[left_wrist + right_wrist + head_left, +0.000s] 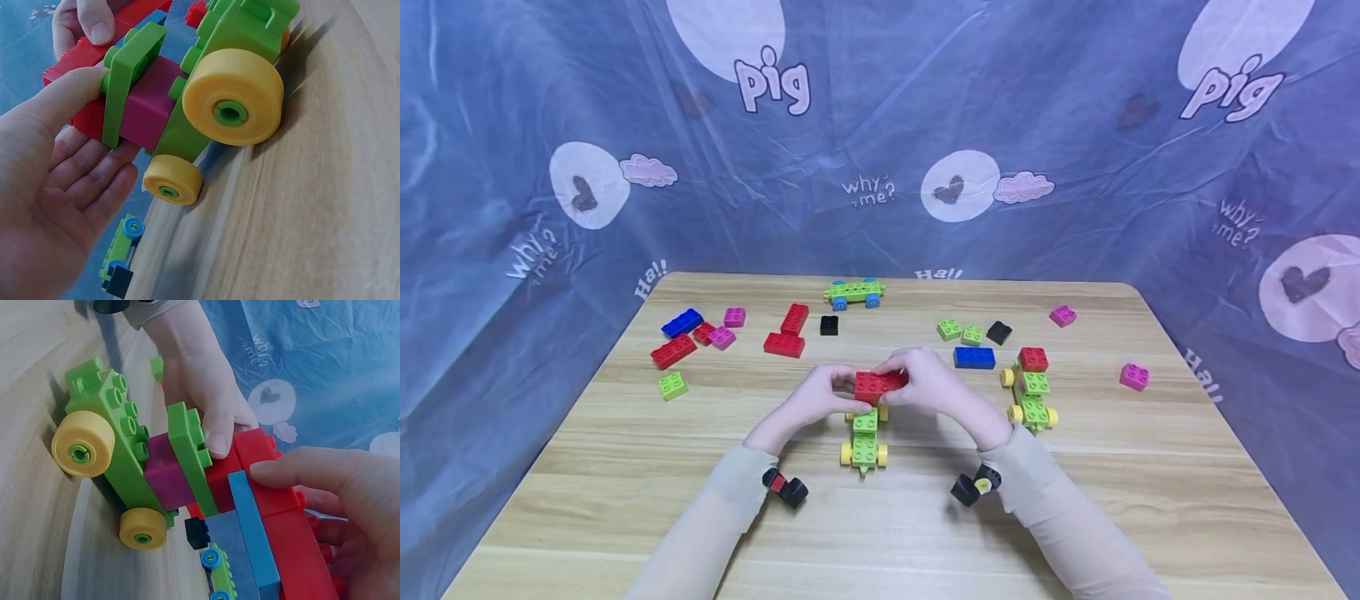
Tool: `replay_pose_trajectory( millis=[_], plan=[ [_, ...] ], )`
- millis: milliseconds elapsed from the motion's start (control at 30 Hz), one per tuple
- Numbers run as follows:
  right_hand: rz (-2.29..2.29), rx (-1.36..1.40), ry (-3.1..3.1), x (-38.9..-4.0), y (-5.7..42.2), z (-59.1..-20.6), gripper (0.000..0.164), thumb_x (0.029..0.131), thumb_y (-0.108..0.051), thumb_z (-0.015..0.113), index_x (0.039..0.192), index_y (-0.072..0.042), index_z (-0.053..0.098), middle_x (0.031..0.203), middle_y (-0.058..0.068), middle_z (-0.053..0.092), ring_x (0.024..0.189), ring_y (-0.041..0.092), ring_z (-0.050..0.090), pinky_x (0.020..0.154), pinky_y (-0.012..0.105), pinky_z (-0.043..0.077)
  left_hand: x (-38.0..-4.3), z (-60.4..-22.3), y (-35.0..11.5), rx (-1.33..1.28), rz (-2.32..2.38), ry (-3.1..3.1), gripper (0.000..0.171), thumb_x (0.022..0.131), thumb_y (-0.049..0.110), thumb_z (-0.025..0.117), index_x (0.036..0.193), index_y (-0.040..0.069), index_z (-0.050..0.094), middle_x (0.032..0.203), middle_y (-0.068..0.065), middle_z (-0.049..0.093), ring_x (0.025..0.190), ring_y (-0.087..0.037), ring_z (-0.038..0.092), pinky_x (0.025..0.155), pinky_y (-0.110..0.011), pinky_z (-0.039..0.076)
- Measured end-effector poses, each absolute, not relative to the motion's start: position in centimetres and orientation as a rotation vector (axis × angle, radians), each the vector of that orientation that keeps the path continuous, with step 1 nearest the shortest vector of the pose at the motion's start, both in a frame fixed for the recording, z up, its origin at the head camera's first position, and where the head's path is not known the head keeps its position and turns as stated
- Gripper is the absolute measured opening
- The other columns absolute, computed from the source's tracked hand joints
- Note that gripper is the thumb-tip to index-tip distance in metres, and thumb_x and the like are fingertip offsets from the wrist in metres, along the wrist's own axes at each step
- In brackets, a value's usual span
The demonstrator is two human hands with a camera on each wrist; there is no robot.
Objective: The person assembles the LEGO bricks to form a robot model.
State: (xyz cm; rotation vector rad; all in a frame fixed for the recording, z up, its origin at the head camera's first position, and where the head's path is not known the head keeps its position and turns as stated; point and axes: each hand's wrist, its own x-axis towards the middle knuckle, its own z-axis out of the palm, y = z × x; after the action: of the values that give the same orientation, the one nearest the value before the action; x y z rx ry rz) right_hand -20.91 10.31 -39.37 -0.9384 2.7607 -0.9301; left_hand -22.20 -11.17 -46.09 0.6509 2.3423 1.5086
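Observation:
A toy-brick car [865, 448] with a green base and yellow wheels stands mid-table. A magenta brick [150, 100] sits on its base, with a green brick [187, 456] above that and red bricks [872, 385] on top. My left hand [822, 390] holds the stack from the left, thumb at the lower red brick and fingers behind. From the right, my right hand [928, 382] pinches the upper red bricks, its thumb on their near side. A flat blue piece [253, 534] is attached under the red bricks that stick out.
A second green car [1033, 407] with yellow wheels stands right; a blue-wheeled car [854, 292] stands at the back. Loose bricks lie around: red [784, 345], blue [974, 358], black [829, 325], green [673, 385] and magenta [1134, 377]. Printed blue cloth [880, 108] hangs behind the table.

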Motion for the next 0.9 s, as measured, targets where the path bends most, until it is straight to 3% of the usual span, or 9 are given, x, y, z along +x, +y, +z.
replay_pose_trajectory(
  millis=[300, 567, 900],
  plan=[
    [-0.916, -0.964, 2.751, -20.9, 10.3, -39.4, 0.036, 0.073, -0.015, 0.080, 0.107, -0.004, 0.073, 0.099, 0.008, 0.072, 0.083, 0.013, 0.063, 0.070, 0.023, 0.051, -22.0, -46.0, -11.1, 0.664, 1.513, 2.348, 0.028, 0.077, 0.017, 0.082, 0.099, 0.006, 0.070, 0.093, -0.004, 0.073, 0.087, -0.012, 0.066, 0.087, -0.031, 0.050],
    [-0.971, -0.967, 2.733, -21.1, 9.8, -39.3, 0.031, 0.077, -0.020, 0.078, 0.104, -0.006, 0.073, 0.094, 0.004, 0.073, 0.078, 0.008, 0.063, 0.069, 0.022, 0.052, -22.1, -46.2, -11.3, 0.684, 1.553, 2.325, 0.026, 0.075, 0.014, 0.082, 0.097, 0.005, 0.070, 0.090, -0.004, 0.072, 0.083, -0.012, 0.067, 0.083, -0.028, 0.051],
    [-0.993, -0.997, 2.683, -21.6, 8.8, -39.0, 0.026, 0.079, -0.020, 0.076, 0.102, -0.007, 0.075, 0.092, 0.004, 0.071, 0.079, 0.010, 0.062, 0.070, 0.022, 0.052, -22.2, -46.3, -11.4, 0.699, 1.551, 2.327, 0.031, 0.076, 0.017, 0.082, 0.103, 0.006, 0.071, 0.094, -0.005, 0.073, 0.087, -0.013, 0.067, 0.088, -0.032, 0.051]
  ],
)
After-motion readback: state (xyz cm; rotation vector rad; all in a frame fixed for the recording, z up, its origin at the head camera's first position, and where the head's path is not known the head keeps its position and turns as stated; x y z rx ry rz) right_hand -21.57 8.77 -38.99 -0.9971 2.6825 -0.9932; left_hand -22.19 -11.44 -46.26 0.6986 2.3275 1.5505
